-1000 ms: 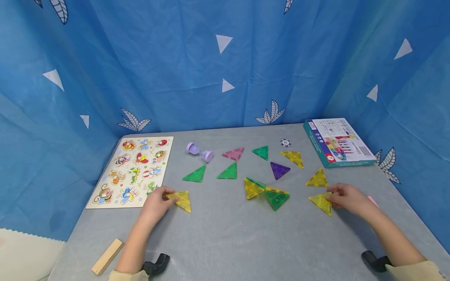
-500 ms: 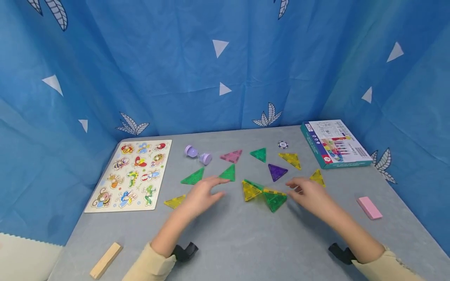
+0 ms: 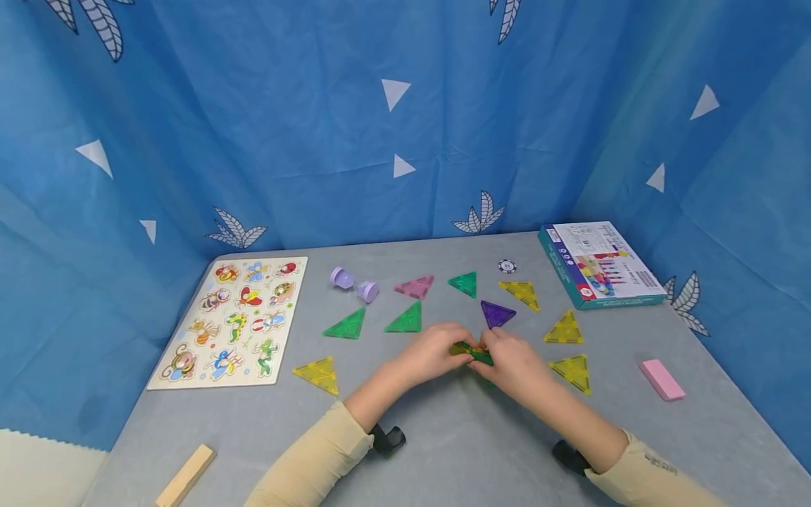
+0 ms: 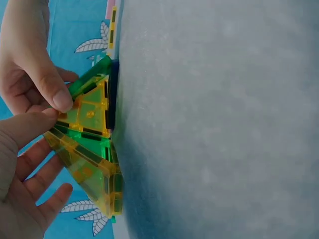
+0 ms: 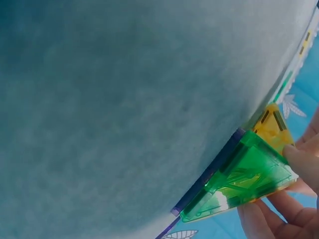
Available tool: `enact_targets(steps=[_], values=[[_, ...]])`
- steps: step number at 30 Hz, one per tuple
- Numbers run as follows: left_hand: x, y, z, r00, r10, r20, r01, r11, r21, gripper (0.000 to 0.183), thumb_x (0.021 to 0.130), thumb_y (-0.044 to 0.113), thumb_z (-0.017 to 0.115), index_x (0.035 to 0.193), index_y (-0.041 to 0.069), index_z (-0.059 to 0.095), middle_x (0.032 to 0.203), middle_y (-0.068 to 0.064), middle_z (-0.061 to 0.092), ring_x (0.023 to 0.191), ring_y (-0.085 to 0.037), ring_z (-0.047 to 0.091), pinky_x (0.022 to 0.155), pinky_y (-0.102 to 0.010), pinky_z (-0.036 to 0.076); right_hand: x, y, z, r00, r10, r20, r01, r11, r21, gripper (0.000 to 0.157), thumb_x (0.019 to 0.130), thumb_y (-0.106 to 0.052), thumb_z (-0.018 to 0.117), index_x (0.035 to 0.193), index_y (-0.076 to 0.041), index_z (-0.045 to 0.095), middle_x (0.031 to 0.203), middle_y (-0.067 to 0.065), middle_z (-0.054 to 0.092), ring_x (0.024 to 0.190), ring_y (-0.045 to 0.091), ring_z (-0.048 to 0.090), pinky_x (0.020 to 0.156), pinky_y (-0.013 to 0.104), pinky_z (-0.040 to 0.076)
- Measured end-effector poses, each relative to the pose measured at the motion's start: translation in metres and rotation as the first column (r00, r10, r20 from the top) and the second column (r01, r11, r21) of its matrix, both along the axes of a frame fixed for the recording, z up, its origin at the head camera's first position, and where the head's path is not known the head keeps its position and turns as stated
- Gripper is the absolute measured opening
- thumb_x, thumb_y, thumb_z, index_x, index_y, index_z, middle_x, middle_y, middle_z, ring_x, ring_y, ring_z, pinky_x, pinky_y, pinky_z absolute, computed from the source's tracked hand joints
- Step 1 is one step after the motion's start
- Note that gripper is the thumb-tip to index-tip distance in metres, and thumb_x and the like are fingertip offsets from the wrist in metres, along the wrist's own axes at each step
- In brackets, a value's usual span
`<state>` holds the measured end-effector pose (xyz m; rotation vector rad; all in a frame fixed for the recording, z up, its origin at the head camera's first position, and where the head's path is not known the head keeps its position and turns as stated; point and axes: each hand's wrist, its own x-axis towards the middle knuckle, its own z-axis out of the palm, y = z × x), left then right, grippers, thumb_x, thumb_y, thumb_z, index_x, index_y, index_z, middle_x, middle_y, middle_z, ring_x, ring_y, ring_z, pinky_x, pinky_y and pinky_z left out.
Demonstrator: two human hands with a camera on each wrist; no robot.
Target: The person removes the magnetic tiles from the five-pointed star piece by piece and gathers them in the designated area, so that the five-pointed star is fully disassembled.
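In the head view both hands meet over a small standing cluster of yellow and green translucent triangular magnetic tiles (image 3: 472, 352). My left hand (image 3: 437, 352) pinches its left side near the top. From the other side, my right hand (image 3: 516, 366) grips the top with thumb and fingers. The left wrist view shows a yellow tile (image 4: 89, 112) leaning upright between green ones, thumbs of both hands close together at its tip. In the right wrist view a green tile (image 5: 244, 174) slopes up to the right thumb. A purple triangle tile (image 3: 497, 314) lies just behind the hands.
Loose yellow tiles (image 3: 571, 372), green tiles (image 3: 405, 318) and a pink tile (image 3: 415, 287) lie around. An insect puzzle board (image 3: 247, 377) is at left, a wooden block (image 3: 186, 477) before it. A box (image 3: 602, 264), pink block (image 3: 662, 380), poker chip (image 3: 507, 266) and purple sand timer (image 3: 355, 284) stand about.
Each hand has let go of a yellow tile at its own side, leaving it on the table. Both have moved inward to the middle and taken hold of the joined tiles.
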<state>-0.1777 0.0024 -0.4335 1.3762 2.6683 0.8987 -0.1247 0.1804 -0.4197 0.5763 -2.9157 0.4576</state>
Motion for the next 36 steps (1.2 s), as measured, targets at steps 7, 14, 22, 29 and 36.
enact_targets(steps=[7,14,22,29,36], values=[[0.001,0.001,0.002,0.999,0.012,0.029,-0.013,1.0,0.022,0.014,0.085,0.017,0.069,0.099,0.015,0.069,0.096,0.005,0.066,0.087,-0.004,0.059,0.076,-0.014,0.045,0.002,0.001,0.001,1.0,-0.015,0.004,0.015,0.999,-0.045,0.025,0.073,-0.024,0.08,0.082,-0.013,0.059,0.074,-0.004,0.053,0.058,0.007,0.047,0.051,0.024,0.042],[0.001,0.003,0.0,0.998,0.056,-0.021,-0.056,0.998,0.018,0.01,0.086,0.019,0.068,0.095,0.015,0.07,0.092,0.005,0.067,0.081,-0.003,0.06,0.069,-0.012,0.046,0.002,0.004,0.002,0.998,-0.056,-0.02,0.053,0.987,-0.15,0.015,0.074,-0.012,0.078,0.076,-0.015,0.063,0.072,-0.003,0.06,0.056,0.006,0.053,0.048,0.022,0.043],[0.001,0.004,-0.001,0.997,0.066,-0.026,-0.065,0.997,0.03,0.01,0.086,0.018,0.068,0.095,0.014,0.07,0.092,0.004,0.067,0.081,-0.004,0.061,0.07,-0.012,0.046,-0.002,0.016,0.006,0.998,-0.055,-0.024,0.046,0.963,-0.266,0.009,0.077,-0.004,0.071,0.083,-0.007,0.065,0.074,0.001,0.065,0.055,0.005,0.051,0.048,0.02,0.044],[0.006,0.001,-0.002,0.998,0.023,-0.056,-0.02,0.999,0.043,0.011,0.086,0.019,0.068,0.095,0.013,0.071,0.093,0.004,0.068,0.084,-0.003,0.061,0.073,-0.013,0.047,-0.007,0.041,0.028,0.988,-0.105,0.114,0.142,0.909,-0.392,0.011,0.088,-0.018,0.065,0.093,-0.007,0.066,0.079,-0.001,0.064,0.067,0.012,0.057,0.056,0.024,0.048],[0.018,-0.005,-0.003,0.999,0.021,-0.047,-0.019,0.999,0.049,0.011,0.087,0.019,0.067,0.096,0.014,0.071,0.092,0.005,0.067,0.085,-0.002,0.06,0.074,-0.012,0.046,-0.028,0.052,0.044,0.95,-0.131,0.284,0.268,0.811,-0.521,0.031,0.092,-0.032,0.059,0.103,-0.003,0.06,0.09,0.01,0.066,0.075,0.024,0.06,0.063,0.026,0.052]])
